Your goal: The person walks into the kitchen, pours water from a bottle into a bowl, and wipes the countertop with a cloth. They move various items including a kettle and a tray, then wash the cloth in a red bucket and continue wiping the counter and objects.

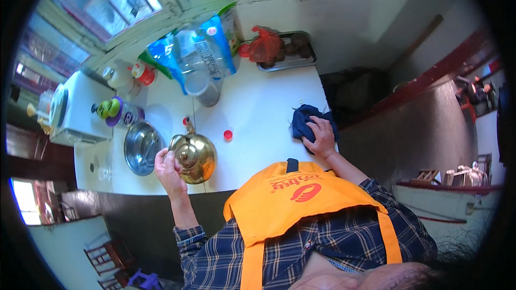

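My left hand [171, 171] grips the handle of a shiny gold-coloured metal kettle [199, 155] near the table's front edge. The kettle's spout points towards the back of the table. At the right edge, my right hand [321, 137] rests on a crumpled dark blue cloth [306, 117], its fingers spread over the fabric. A steel bowl [131, 151] with something metallic inside stands just left of the kettle. Between kettle and cloth lies a small red cap [228, 135].
Behind stand a clear plastic jar [203, 90], blue plastic packages [217, 48] and a metal tray [288, 67] with brown round items and a red net bag [264, 46]. At left are a pump bottle [127, 114], a red-and-white bottle [144, 74] and a white box-shaped appliance [86, 104]. The white table [258, 104] ends at right.
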Tool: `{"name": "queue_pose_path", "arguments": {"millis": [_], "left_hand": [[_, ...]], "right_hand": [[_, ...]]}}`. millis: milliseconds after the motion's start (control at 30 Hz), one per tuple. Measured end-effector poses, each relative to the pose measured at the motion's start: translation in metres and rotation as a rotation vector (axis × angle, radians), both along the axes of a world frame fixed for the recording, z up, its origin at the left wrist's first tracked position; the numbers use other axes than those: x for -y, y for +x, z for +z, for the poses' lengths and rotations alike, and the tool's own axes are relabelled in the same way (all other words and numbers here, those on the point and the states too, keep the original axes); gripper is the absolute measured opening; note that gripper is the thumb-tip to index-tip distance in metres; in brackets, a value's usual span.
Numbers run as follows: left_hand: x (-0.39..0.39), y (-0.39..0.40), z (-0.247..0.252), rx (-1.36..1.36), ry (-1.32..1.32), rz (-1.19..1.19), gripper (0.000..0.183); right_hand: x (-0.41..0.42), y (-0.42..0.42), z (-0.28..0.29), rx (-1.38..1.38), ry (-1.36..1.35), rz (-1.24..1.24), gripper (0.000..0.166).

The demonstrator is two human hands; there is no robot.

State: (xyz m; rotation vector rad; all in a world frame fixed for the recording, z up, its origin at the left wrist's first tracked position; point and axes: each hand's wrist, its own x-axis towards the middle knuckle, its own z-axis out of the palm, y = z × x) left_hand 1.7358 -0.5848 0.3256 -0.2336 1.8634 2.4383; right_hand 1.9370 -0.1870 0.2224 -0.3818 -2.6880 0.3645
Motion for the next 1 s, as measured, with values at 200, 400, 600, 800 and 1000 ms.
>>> {"name": "queue_pose_path", "arguments": {"millis": [200,400,600,800,1000], "left_hand": [[0.003,-0.006,-0.021,-0.013,-0.035,-0.015,0.006],[0.006,-0.005,-0.022,-0.080,-0.128,0.033,0.006],[0.014,0.002,-0.025,-0.148,-0.382,0.053,0.011],[0.013,0.024,-0.017,-0.294,-0.628,0.283,0.019],[-0.039,0.078,0.016,-0.713,-1.112,0.248,0.025]], "right_hand": [[0.000,0.002,0.000,0.037,-0.043,-0.017,0.050],[0.004,-0.003,0.007,0.065,-0.036,-0.015,0.058],[-0.002,-0.004,0.002,0.108,-0.030,-0.015,0.058],[-0.009,-0.012,0.005,0.065,-0.020,0.124,0.051],[0.008,-0.029,0.017,0.158,-0.090,0.469,0.055]]}}
